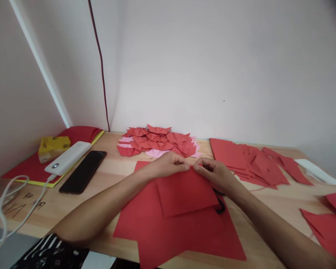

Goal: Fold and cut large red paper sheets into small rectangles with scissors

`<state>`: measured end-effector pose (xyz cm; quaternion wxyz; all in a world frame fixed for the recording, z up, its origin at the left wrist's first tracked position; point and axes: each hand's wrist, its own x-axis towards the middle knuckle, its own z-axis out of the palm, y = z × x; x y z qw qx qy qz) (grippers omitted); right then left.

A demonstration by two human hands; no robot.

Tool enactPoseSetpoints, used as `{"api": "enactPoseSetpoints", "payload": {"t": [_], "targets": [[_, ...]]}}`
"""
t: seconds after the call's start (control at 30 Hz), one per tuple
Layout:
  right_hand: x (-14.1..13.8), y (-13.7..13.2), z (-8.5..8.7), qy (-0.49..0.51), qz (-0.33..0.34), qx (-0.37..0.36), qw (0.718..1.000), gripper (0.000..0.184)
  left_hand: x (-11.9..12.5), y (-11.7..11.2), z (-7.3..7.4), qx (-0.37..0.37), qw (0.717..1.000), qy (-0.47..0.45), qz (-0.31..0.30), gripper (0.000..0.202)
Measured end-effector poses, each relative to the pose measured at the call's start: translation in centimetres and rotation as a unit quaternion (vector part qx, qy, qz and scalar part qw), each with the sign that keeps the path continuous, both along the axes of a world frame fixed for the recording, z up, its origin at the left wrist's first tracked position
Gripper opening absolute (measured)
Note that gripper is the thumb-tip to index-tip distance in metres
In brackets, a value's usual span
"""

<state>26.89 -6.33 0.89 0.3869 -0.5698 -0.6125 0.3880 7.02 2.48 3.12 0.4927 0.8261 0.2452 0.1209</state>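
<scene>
Across a wooden table point(271, 203) pushed into the corner of pale walls, red paper is lying almost everywhere. Nearest the person, large red sheets point(184, 235) are spreading over the front edge, overlapping one another. On top of them a smaller folded red sheet point(186, 192) is resting, and both hands are working at its far edge: the left hand point(168, 164) and the right hand point(212, 172) are meeting nearly fingertip to fingertip, each pinching the paper's upper rim. A dark looped object point(220, 206) is peeking out from under the folded sheet by the right wrist, mostly hidden. Behind the hands, blocking the way to the wall, a heap of folded red and pink pieces point(156, 144) is sitting. To the right, a fan of cut red squares and triangles point(252, 162) is lying near a white strip point(316, 171), and more red offcuts point(329, 224) are crowding the right edge. On the left, a red and yellow paper stack point(33, 168) is carrying a yellow packet point(53, 146) and a white power bank point(68, 157), with a white cable point(19, 218) trailing off it. A black phone point(83, 172) is lying just beside the power bank
</scene>
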Motion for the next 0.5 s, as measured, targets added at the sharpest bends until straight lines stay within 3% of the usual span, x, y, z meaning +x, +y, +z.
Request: {"api": "enactPoseSetpoints", "payload": {"t": [0.17,0.33,0.5], "targets": [[0.1,-0.1,0.0,0.067,0.028,-0.037,0.997,0.032,-0.1,0.3,-0.2,-0.015,1.000,-0.015,0.022,0.033],[-0.7,-0.3,0.6,-0.013,0.005,0.004,1.000,0.036,0.2,-0.5,0.0,0.011,0.999,0.002,0.033,0.035],[-1.1,-0.4,1.0,-0.030,-0.015,0.019,0.999,0.040,0.9,-1.1,-0.7,0.019,0.999,-0.043,0.027,0.030]]}}
